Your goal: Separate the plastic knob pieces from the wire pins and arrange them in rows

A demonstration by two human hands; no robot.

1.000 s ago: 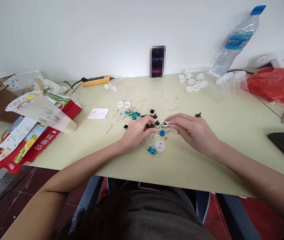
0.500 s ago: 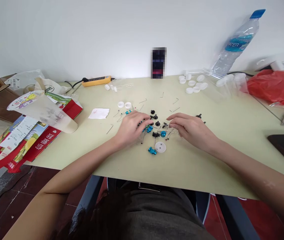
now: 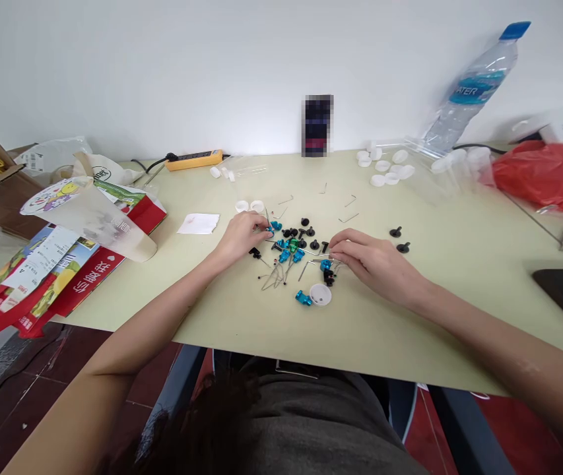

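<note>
My left hand (image 3: 243,236) is closed, its fingertips at a small blue part (image 3: 275,225) on the left of a pile of parts. My right hand (image 3: 367,258) has its thumb and fingers pinched at the pile's right side, around the end of a thin metal piece. Between the hands lie several blue metal parts, a green part (image 3: 294,245), black round-headed pieces (image 3: 310,231) and bent wires (image 3: 274,277). Nearer the front edge, a blue part (image 3: 303,298) touches a white cap (image 3: 320,295) with tiny bits inside.
White caps (image 3: 391,178) and clear tubes lie at the back right, by a leaning water bottle (image 3: 474,89). A phone (image 3: 317,125) stands against the wall. At left are a plastic cup (image 3: 98,221), a red bag (image 3: 83,284) and white paper (image 3: 198,223).
My left hand has moved left and slightly back, uncovering more of the pile. My right hand has shifted slightly right and toward me. The view has moved a little.
</note>
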